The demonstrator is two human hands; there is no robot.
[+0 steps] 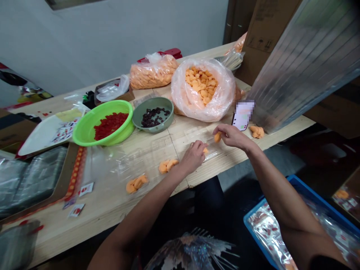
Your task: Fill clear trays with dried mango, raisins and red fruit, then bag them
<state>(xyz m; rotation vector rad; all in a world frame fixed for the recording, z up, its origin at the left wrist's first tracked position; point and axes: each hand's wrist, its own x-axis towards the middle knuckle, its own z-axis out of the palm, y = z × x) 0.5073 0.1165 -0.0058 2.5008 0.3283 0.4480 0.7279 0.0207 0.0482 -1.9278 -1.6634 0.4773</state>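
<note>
My right hand (232, 135) pinches an orange foam-like piece (217, 137) above a clear plastic tray (215, 153). Over the left part of that tray, my left hand (194, 154) has curled fingers closed on another orange piece (206, 150), partly hidden by the fingers. Nearer my left forearm, orange pieces (168, 165) sit in one clear tray and more orange pieces (137, 183) in another. Behind my hands stands an opened clear bag (182, 93) full of similar orange pieces. A small orange pile (256, 131) lies to the right, beside a phone (242, 116).
A green basin (80, 131) holds red pieces; a grey-green bowl (154, 128) holds dark ones. A filled bag (153, 71) stands behind them. Tall clear plastic sheets (298, 63) lean at right by a carton (267, 30). Below sits a blue crate (249, 221) with packets.
</note>
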